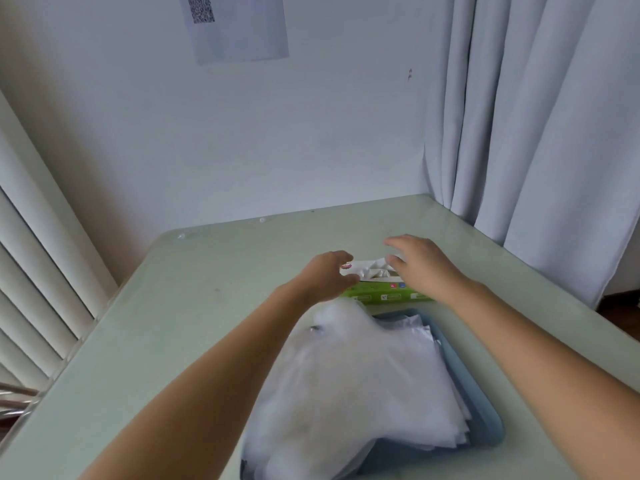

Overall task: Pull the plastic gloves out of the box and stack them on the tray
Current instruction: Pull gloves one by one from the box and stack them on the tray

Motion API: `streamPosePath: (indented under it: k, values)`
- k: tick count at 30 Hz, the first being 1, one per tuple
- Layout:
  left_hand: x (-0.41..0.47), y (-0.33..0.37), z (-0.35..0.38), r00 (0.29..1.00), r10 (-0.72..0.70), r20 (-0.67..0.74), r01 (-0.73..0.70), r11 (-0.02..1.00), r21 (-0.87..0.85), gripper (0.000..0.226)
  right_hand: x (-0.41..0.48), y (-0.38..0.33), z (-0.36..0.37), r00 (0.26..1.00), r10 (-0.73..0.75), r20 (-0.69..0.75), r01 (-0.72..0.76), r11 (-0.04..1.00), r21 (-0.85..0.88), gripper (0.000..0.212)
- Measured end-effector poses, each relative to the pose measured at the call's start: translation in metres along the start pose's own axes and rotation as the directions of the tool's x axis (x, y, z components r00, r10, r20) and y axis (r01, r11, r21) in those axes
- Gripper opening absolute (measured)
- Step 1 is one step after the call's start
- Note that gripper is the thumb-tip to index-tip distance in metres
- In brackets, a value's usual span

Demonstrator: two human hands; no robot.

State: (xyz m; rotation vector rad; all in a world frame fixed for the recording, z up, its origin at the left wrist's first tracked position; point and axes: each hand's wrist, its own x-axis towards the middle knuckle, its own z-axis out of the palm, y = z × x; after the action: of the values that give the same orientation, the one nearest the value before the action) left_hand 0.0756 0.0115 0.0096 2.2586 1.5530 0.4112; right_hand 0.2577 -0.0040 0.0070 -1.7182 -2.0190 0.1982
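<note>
A green and white glove box (pixel 381 292) lies on the table beyond the tray, with crumpled clear plastic (pixel 372 268) sticking out of its top slot. My left hand (pixel 325 275) grips the box's left end, thumb on the near side. My right hand (pixel 420 263) hovers over the box's right end with fingers spread and relaxed, thumb near the protruding plastic. A blue tray (pixel 481 410) sits near me, covered by a thick stack of translucent white plastic gloves (pixel 346 386) that overhangs its left side.
The pale green table (pixel 166 341) runs to a white wall at the back. Grey curtains (pixel 540 133) hang at the right, touching the table's far right corner. White slatted blinds (pixel 31 289) stand on the left. A paper with a QR code (pixel 239 26) is on the wall.
</note>
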Motion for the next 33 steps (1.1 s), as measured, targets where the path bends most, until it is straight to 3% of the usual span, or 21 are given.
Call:
streamPosePath:
  k: [2,5,9,12,24,33]
  values:
    - [0.012,0.002,0.01,0.998,-0.018,0.053,0.018,1.0,0.007,0.057,0.02,-0.001,0.004,0.995,0.08,0.062,-0.082,0.996,0.027,0.031]
    - [0.021,0.006,0.022,0.991,-0.033,0.133,0.03,0.999,0.02,0.055,0.032,-0.003,0.011,0.975,0.197,0.102,-0.202,0.979,0.041,0.049]
    - [0.028,0.002,0.029,0.987,-0.039,0.153,0.041,0.999,-0.011,0.054,0.035,-0.003,0.017,0.956,0.259,0.14,-0.261,0.965,0.0,0.052]
    - [0.028,-0.003,0.032,0.986,-0.023,0.165,0.031,0.999,-0.045,0.062,0.033,0.0,0.018,0.947,0.278,0.159,-0.285,0.958,0.022,0.023]
    - [0.033,-0.014,0.044,0.989,-0.011,0.149,0.031,0.991,-0.132,0.079,0.015,0.006,0.016,0.953,0.303,-0.027,-0.263,0.864,0.43,0.006]
    - [0.037,-0.019,0.046,0.99,-0.002,0.14,0.025,0.986,-0.165,0.08,0.015,0.011,0.015,0.913,0.366,-0.182,-0.195,0.78,0.595,0.007]
